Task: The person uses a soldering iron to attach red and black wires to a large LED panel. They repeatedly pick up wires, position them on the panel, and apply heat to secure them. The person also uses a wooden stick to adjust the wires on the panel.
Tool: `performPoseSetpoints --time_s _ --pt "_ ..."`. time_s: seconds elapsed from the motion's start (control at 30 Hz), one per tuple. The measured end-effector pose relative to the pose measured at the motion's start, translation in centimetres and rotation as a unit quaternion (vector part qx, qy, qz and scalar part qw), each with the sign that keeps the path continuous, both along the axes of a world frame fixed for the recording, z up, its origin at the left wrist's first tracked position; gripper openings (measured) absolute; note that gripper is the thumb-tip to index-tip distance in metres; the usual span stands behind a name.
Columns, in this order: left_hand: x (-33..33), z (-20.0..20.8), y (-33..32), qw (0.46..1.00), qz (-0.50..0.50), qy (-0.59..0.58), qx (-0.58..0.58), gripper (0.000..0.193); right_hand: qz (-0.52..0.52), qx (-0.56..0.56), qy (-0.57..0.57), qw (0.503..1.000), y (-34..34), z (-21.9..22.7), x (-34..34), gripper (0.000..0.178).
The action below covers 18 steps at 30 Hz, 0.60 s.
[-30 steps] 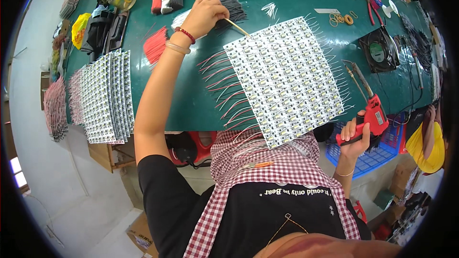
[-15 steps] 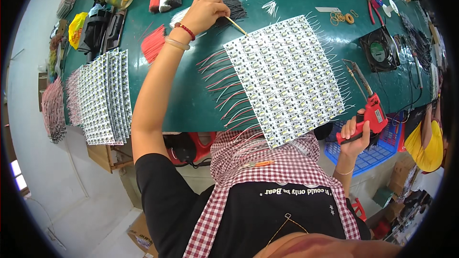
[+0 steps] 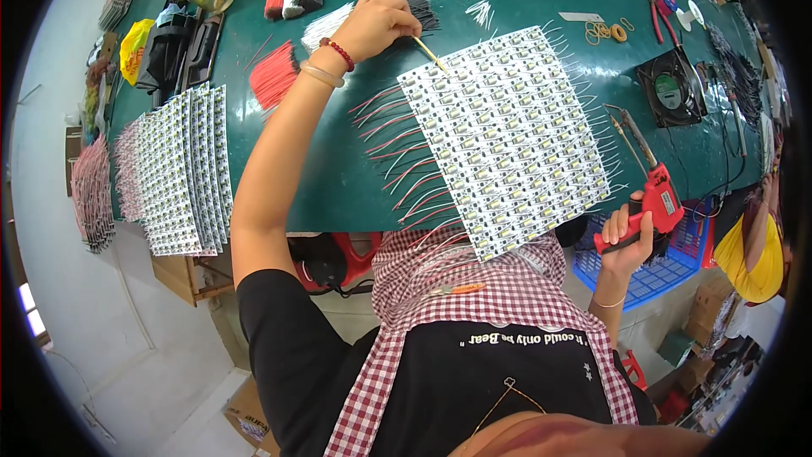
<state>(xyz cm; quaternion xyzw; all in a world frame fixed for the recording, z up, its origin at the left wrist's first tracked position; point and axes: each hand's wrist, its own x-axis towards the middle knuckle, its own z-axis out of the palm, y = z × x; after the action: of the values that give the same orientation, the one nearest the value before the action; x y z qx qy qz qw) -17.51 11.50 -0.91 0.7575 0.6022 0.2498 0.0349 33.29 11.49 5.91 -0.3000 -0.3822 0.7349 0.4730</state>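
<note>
My left hand (image 3: 385,22) is closed round a thin wooden stick (image 3: 430,52), its lower tip at the upper left part of a white circuit board panel (image 3: 516,144). Rows of small LED modules cover the panel, with red, white and black wires (image 3: 397,148) sticking out along its left side and short pale wires along its right. The panel lies on the green table and hangs over the near edge. My right hand (image 3: 628,237) grips a red soldering gun (image 3: 664,203) by its handle, right of the panel, with the metal tip pointing up and away from it.
Stacked LED panels (image 3: 182,173) stand at the left. Piles of red wires (image 3: 272,76), white wires (image 3: 326,25) and black wires (image 3: 414,4) lie beyond my left arm. A black fan (image 3: 671,87), red pliers (image 3: 662,19) and tape rings (image 3: 605,32) are at the right. Below sits a blue basket (image 3: 647,279).
My left hand has shifted slightly right and nearer, and the stick's tip has moved a little along the panel. My right hand with the soldering gun has barely moved.
</note>
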Motion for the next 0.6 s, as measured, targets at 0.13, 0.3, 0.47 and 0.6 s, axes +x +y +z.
performPoseSetpoints --time_s 0.13,0.3,0.47,0.6 --pt "0.0 0.0 0.2 1.000 -0.012 -0.006 -0.008 0.009 0.001 0.001 0.000 1.000 0.1 -0.1 0.0 0.036" --pt "0.6 0.0 0.3 0.999 -0.031 -0.002 -0.011 0.010 0.001 -0.002 -0.005 1.000 0.0 0.0 -0.3 0.036" --pt "1.5 0.1 0.4 0.998 -0.053 -0.026 -0.022 0.008 -0.002 -0.013 -0.008 1.000 0.0 -0.1 -0.3 0.035" --pt "2.2 0.1 0.7 0.997 -0.072 -0.027 -0.010 0.008 -0.012 -0.011 -0.010 1.000 -0.1 -0.1 -0.4 0.035"
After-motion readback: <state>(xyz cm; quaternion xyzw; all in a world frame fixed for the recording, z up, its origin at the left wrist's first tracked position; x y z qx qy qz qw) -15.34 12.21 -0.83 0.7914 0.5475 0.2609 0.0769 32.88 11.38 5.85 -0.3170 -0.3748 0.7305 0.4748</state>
